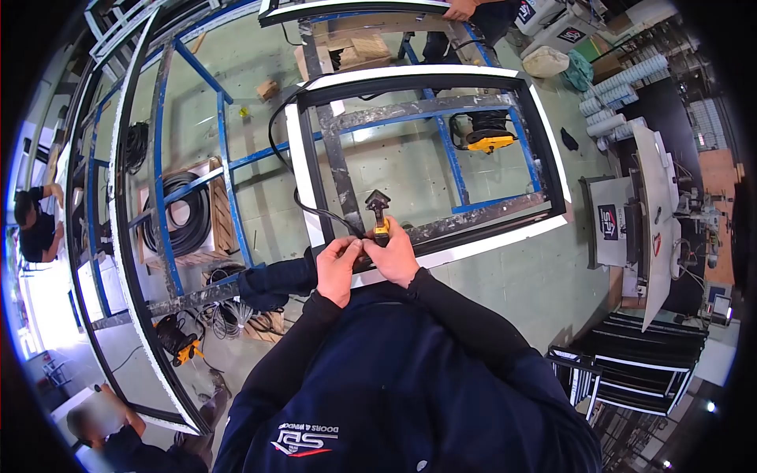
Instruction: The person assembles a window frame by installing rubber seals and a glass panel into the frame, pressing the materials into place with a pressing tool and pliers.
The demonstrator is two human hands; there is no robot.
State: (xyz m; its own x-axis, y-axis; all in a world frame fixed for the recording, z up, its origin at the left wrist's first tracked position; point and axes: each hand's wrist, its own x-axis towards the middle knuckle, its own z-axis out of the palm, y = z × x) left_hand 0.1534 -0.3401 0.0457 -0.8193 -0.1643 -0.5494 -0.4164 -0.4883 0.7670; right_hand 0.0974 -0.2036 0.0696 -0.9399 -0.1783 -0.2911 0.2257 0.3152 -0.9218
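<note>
My left hand (337, 268) is closed, its thumb and fingers pinching a black rubber strip (335, 218) at the near left part of a white and black window frame (298, 142). Beside it, my right hand (394, 256) is wrapped round a yellow and black tool (381, 226), whose dark arrow-shaped head points away from me. The two hands touch or nearly touch at the fingertips. From them the strip runs left and loops up along the frame's left side. Under the frame stands a blue and dark metal trestle (453, 162).
A tall frame (126, 236) stands at the left, by a coil of black strip (177, 213). Cable reels (489, 140) lie beyond the trestle and at lower left. Other people are at the top (493, 24), far left (35, 225) and lower left (130, 445). Machines (619, 221) stand right.
</note>
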